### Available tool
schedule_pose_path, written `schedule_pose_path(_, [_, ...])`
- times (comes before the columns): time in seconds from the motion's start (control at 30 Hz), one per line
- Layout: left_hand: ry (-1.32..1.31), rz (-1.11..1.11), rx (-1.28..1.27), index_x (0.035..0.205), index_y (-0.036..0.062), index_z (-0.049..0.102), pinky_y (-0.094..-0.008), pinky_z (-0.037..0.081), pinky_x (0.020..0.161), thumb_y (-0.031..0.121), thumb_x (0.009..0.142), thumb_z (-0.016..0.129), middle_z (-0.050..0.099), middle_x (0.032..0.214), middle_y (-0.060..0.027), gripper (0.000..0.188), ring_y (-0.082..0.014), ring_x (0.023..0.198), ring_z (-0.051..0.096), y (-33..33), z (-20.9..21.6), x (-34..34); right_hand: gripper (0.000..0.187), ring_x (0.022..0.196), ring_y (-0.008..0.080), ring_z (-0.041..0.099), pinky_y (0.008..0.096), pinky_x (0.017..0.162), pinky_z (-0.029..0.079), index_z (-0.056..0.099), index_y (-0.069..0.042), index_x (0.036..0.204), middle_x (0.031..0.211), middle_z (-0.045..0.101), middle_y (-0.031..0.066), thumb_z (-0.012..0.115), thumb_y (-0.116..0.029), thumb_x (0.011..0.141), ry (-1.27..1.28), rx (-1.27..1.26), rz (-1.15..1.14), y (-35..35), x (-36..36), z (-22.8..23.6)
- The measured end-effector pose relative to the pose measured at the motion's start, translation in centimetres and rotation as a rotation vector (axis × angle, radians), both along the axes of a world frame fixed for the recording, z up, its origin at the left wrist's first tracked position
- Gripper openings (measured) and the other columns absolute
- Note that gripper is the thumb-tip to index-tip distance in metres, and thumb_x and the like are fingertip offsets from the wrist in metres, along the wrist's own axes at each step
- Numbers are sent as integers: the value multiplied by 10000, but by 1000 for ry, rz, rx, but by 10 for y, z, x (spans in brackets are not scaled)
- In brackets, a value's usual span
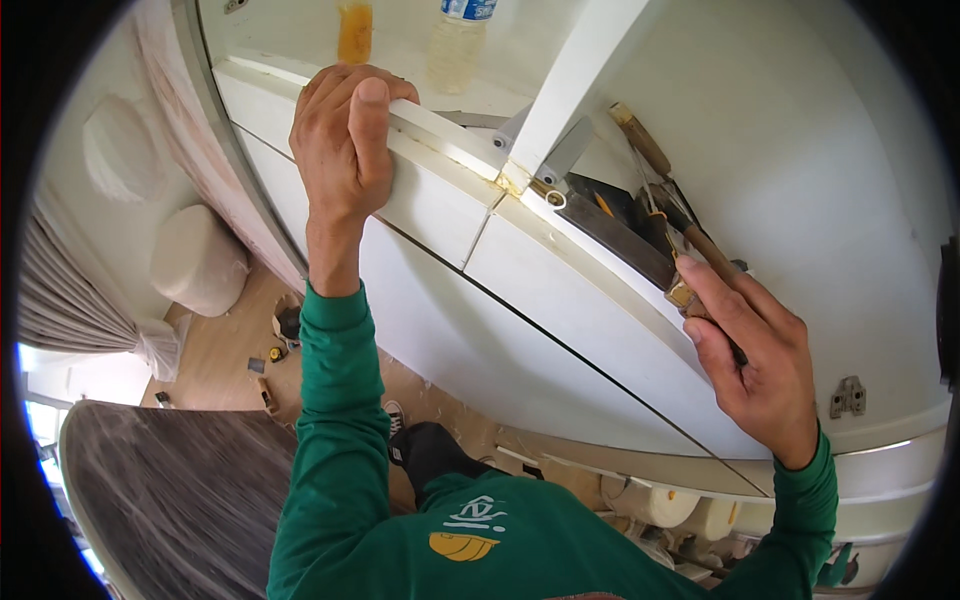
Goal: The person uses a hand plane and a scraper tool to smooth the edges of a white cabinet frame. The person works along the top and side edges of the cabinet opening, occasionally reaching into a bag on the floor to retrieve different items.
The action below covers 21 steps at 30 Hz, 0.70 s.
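1. Gripping the white cabinet rail (pixel 440 142), our left hand (pixel 342 150) hooks over it left of the white upright post (pixel 580 90), its thumb raised along the near side; we judge this hold steadies our lean.

2. Our right hand (pixel 755 350), right of the post's foot, has thumb and forefinger at a worn, yellow-brown wooden grip (pixel 683 297). We cannot tell whether the other fingers close on it.

3. Running from near the post's foot toward that grip is a long, flat, dark-grey metal strip (pixel 615 240). It looks straight-edged and dull; we cannot tell whether strip and grip form one tool. A small pale ring (pixel 556 200) sits by its post end.

4. Behind the strip, right of the post, lie slim wooden-handled tools (pixel 642 140), perhaps put there to be within easy reach.

5. Left of the post, behind the rail, we see a clear plastic bottle with a blue label (pixel 456 50) and an orange-filled clear container (pixel 354 35), likely kept apart from the tools.
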<state>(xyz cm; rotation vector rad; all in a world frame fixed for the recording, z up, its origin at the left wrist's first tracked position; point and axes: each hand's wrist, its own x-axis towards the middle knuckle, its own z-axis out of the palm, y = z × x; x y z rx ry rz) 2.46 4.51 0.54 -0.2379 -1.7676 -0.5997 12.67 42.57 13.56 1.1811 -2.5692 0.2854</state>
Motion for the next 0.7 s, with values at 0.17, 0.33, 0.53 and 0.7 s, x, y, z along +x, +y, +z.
schedule_pose_path(0.17, [101,-31,-11,858,60,771,-503,514,1110,338,1178,313,756,875,-106,623,-350,912,684,-1,-2,-8,519,694,256,613,402,610,509,714,-61,1485,898,654,104,792,-26,973,5,-2,-14,-3,1,-1])
schedule_pose_path(0.33, [136,-40,-5,840,67,768,-478,522,1079,331,1175,351,744,842,-90,597,-328,853,662,-2,-2,-8,529,678,246,602,402,598,502,714,-76,1495,886,650,97,795,-34,973,0,12,-16,-1,-2,-2])
schedule_pose_path(0.53, [134,-65,-31,839,70,771,-459,525,1035,331,1169,337,757,851,-84,605,-331,857,667,-6,-1,-9,531,709,252,641,384,619,528,714,-96,1501,920,688,104,795,-45,979,-27,-9,-17,-1,-7,0])
schedule_pose_path(0.7, [150,-50,-47,843,72,776,-438,523,977,324,1163,328,772,873,-79,605,-325,870,670,-7,-2,-12,525,725,260,654,376,645,546,714,-96,1497,952,709,114,797,-46,981,-39,50,-29,9,4,15])
